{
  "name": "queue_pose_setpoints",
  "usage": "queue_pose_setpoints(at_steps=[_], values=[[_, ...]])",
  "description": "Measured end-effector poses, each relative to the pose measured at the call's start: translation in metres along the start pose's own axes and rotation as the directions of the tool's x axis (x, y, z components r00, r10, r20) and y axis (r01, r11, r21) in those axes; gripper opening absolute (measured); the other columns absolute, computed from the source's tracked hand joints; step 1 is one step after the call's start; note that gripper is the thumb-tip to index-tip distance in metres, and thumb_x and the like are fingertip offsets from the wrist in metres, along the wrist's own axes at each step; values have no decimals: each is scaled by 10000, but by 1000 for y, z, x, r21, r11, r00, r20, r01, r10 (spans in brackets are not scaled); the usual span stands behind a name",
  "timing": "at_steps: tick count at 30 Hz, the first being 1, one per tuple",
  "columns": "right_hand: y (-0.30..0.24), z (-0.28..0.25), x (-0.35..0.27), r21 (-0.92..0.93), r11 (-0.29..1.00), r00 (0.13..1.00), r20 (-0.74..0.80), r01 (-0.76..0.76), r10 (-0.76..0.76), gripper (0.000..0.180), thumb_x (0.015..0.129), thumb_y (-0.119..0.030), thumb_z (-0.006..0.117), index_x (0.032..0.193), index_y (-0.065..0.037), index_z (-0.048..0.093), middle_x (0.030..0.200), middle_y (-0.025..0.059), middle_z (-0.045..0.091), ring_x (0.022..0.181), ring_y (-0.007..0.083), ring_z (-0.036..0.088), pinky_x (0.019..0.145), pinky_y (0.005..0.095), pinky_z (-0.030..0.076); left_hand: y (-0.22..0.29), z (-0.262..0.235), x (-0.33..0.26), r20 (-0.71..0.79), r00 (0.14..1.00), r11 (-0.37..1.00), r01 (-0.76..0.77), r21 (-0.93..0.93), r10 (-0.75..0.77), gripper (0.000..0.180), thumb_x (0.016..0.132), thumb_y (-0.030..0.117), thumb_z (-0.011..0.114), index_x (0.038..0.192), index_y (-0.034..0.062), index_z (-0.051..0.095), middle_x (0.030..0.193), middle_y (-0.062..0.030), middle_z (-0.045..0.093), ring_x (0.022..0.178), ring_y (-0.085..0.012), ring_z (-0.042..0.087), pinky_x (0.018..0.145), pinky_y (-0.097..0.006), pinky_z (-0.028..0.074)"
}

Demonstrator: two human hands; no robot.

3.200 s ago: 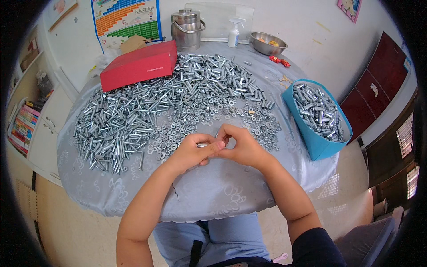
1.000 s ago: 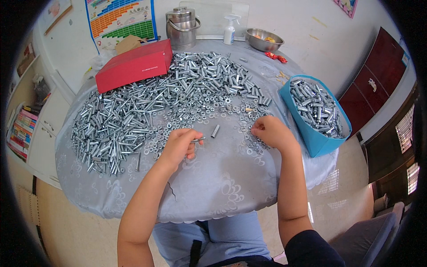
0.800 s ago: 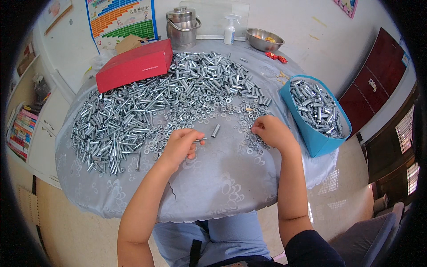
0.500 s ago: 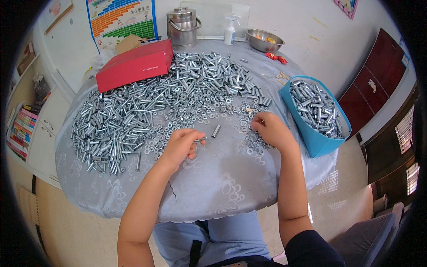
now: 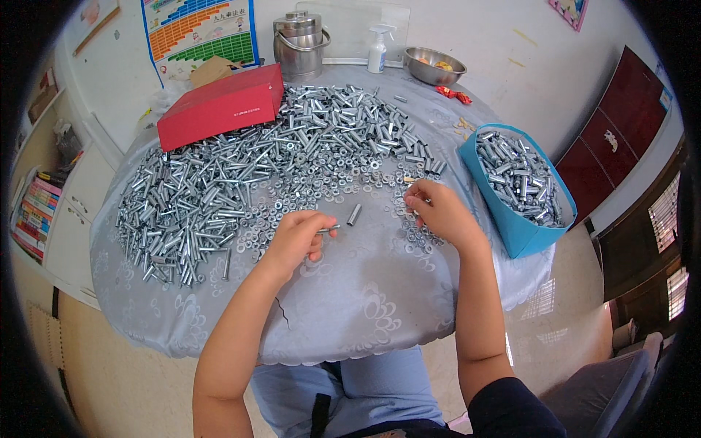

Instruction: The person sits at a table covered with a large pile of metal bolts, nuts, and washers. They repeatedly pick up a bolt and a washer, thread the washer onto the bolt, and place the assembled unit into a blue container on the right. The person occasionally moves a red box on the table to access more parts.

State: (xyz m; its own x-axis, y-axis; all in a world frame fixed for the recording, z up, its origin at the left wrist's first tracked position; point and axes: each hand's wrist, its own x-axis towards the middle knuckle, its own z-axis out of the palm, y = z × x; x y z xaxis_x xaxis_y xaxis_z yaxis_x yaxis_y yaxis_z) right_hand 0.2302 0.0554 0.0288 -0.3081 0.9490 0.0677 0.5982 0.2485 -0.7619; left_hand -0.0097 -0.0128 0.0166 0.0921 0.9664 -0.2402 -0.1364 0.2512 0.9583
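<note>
My left hand (image 5: 298, 237) is closed on a thin metal bolt (image 5: 328, 229), whose end sticks out past the fingertips to the right. Just beyond it, a short metal sleeve (image 5: 354, 214) lies alone on the grey tablecloth (image 5: 343, 292). My right hand (image 5: 438, 210) pinches with thumb and forefinger at the edge of a small scatter of washers and nuts (image 5: 415, 239); whatever is between its fingertips is too small to make out. More nuts and washers (image 5: 292, 191) spread between the hands and a large heap of loose bolts (image 5: 190, 212) on the left and sleeves (image 5: 358, 117) at the back.
On the right stands a blue fabric bin (image 5: 511, 223) full of bolt-and-sleeve pieces. A red box (image 5: 219, 106) leans over the heap at the back left. Along the far edge are a steel pot (image 5: 299, 51), a spray bottle (image 5: 377, 55) and a steel bowl (image 5: 438, 71).
My right hand has shifted slightly to the left, its fingertips still low over the washers. The left hand with the bolt stays in place.
</note>
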Motion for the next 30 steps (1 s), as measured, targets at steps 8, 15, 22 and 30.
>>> queue_pose_setpoints(at_steps=[8, 15, 22, 30], values=[[-2, 1, 0, 23, 999, 999, 28, -27, 26, 172, 822, -145, 538, 859, 20, 569, 727, 141, 612, 601, 217, 588, 589, 332, 454, 0, 1, 0, -18, 1000, 1000, 3, -9, -3, 211, 797, 185, 552, 706, -5, 566, 486, 72, 299, 416, -33, 255, 399, -222, 264], [19, 1, 4, -257, 966, 996, -80, 19, -41, 167, 802, -153, 537, 858, -3, 582, 834, 195, 614, 828, 368, 573, 709, 422, 446, -2, 0, 0, -6, 1000, 1000, -3, -20, 3, 211, 797, 185, 554, 708, -6, 567, 482, 65, 311, 415, -36, 265, 408, -227, 277], [14, -3, 1, -362, 932, 994, -104, -15, -24, 164, 793, -171, 554, 862, -31, 602, 840, 176, 622, 817, 345, 587, 702, 415, 454, -1, 1, 0, -5, 1000, 1000, -12, 26, 13, 212, 813, 190, 551, 727, -2, 572, 478, 67, 325, 418, -39, 286, 410, -232, 285], [13, 8, 5, -393, 905, 978, -61, 160, -200, 155, 710, -152, 646, 854, -99, 664, 841, 150, 601, 856, 314, 567, 764, 392, 447, 2, 4, -2, -5, 1000, 997, -23, 67, 24, 215, 822, 191, 545, 738, -6, 557, 493, 67, 315, 427, -38, 296, 425, -224, 290]])
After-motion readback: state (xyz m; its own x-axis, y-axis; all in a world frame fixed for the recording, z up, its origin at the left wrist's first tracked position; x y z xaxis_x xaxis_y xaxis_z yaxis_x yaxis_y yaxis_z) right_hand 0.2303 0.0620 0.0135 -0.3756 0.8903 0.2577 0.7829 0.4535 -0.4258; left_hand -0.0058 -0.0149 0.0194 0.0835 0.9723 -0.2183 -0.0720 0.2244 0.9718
